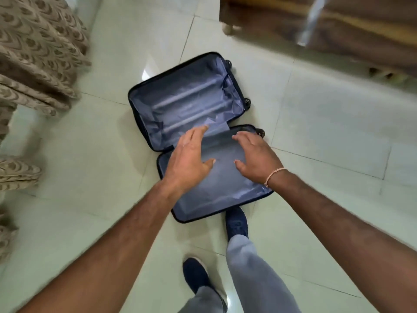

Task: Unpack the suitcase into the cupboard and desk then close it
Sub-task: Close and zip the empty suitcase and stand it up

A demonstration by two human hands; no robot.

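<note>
Both hands (pixel 222 159) blurred, spread above suitcase (pixel 187 102).

One open suitcase (pixel 191 105), two hands, two blue shoes, three visible suitcase wheels, one wrist thread (pixel 274 175).

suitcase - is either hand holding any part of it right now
Nothing is held. The left hand and right hand are both open, fingers spread, above the near half of the suitcase.
</note>
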